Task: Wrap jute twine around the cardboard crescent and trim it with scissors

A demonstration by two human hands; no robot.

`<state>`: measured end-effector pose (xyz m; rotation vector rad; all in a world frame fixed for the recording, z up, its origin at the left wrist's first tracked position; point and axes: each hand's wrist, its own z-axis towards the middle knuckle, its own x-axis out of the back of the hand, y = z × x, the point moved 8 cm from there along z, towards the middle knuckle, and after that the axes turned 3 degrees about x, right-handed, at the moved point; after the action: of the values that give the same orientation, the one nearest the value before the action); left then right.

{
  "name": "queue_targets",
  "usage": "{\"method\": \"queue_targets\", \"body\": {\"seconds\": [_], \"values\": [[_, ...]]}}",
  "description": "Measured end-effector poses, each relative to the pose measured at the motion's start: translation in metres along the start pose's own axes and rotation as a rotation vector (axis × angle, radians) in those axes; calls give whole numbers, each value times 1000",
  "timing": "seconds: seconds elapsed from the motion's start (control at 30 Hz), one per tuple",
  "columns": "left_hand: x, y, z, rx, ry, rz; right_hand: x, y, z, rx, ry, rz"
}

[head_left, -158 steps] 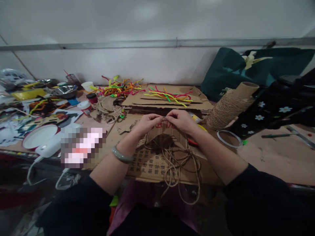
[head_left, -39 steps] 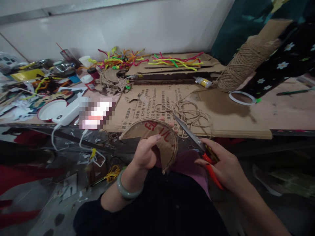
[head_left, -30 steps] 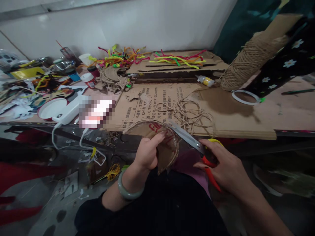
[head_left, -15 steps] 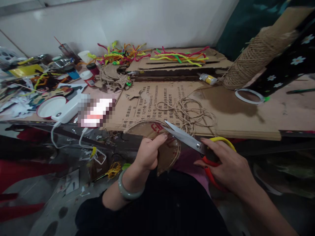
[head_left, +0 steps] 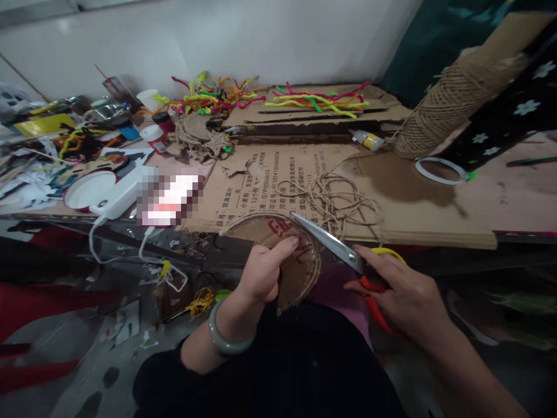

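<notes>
My left hand (head_left: 263,270) pinches a curved piece of cardboard (head_left: 300,278) with red printing, thumb on top. Twine (head_left: 317,264) runs along its rounded outer edge. In my right hand (head_left: 400,290) is a pair of scissors (head_left: 339,247) with red and yellow handles. Their blades lie together, tip pointing up and left, beside the cardboard's twined rim; whether they touch it I cannot tell. Behind the blades, a loose tangle of jute twine (head_left: 348,200) rests on a printed cardboard sheet (head_left: 256,191).
A big twine spool (head_left: 456,104) leans at the right beside a white ring (head_left: 440,170). Colourful pipe cleaners (head_left: 317,101) lie at the back with a small glue bottle (head_left: 368,140). On the left are a white device with a cable (head_left: 126,194), jars and paper scraps.
The scissors' blades have come together from slightly apart. My right hand has shifted a little, and the cardboard in my left hand is tilted slightly differently.
</notes>
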<state>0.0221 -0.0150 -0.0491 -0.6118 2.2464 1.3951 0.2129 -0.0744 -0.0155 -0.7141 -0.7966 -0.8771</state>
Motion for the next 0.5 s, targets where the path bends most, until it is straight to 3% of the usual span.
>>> {"method": "queue_targets", "body": {"seconds": [0.1,0.3,0.4,0.5], "values": [[0,2,2,-2,-11,15,10,7,3,-85,17,77],[6,13,7,-78,34,59,40,32,9,-216,65,-89],[12,24,11,-134,88,95,46,56,23,-282,4,-168],[7,39,18,-185,48,91,46,84,47,-331,-87,-243]]}}
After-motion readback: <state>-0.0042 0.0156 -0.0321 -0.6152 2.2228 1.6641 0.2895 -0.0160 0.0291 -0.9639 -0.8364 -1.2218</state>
